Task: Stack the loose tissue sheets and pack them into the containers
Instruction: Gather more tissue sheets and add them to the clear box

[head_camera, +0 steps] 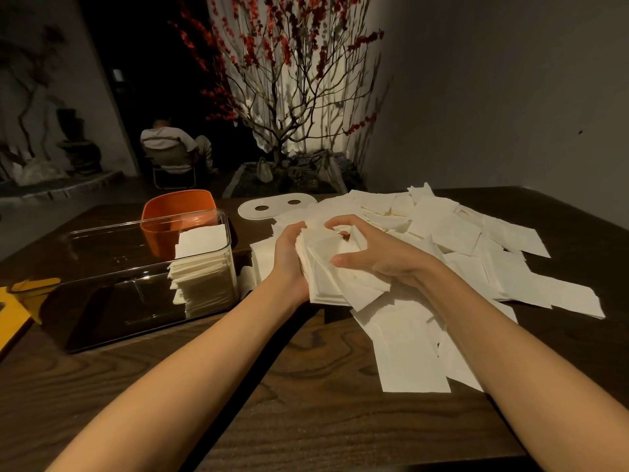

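A thick, uneven stack of white tissue sheets [332,272] is between my two hands above the wooden table. My left hand [287,253] grips its left edge. My right hand [371,248] curls over its top, thumb pressed on the near side. A wide heap of loose tissue sheets [452,247] spreads over the table to the right and behind. Left of my hands stands a clear plastic container [112,264], with a packed tissue pile [202,267] filling its right end.
An orange container [163,207] stands behind the clear one. Two white lids with oval holes [272,206] lie at the back of the table. A yellow object [20,301] sits at the left edge. A potted branch arrangement [289,97] and a seated person [170,144] are beyond the table.
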Action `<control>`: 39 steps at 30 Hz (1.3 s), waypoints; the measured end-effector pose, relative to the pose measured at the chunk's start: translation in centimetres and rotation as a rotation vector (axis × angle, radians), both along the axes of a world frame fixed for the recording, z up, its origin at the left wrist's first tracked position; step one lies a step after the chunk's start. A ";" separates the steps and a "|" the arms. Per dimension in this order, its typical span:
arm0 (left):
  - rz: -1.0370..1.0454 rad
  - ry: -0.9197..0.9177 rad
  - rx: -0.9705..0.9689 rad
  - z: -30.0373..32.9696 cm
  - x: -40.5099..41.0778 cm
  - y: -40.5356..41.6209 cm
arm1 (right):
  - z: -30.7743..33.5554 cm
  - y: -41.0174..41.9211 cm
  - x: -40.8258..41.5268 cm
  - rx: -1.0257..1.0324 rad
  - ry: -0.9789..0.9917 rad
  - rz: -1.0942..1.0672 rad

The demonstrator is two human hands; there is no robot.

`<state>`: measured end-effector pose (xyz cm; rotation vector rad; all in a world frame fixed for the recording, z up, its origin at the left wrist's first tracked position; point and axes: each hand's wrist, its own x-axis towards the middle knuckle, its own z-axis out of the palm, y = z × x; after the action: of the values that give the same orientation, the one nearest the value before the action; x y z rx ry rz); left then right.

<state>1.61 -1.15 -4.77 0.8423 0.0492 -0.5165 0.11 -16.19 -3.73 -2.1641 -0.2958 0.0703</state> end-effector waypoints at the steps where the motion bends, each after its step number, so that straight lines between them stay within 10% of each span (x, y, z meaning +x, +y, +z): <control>1: -0.018 -0.003 0.016 0.0 0.0 0.0 | 0.1 -0.1 0.0 0.004 0.010 -0.002; 39: -0.423 -0.129 -0.023 -0.8 1.0 0.1 | 1.8 -1.1 -1.1 0.116 0.062 -0.199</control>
<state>2.60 -1.10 -5.62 0.8652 -0.2578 -0.8558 -0.94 -17.27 -1.89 -2.0611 -0.0472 0.0070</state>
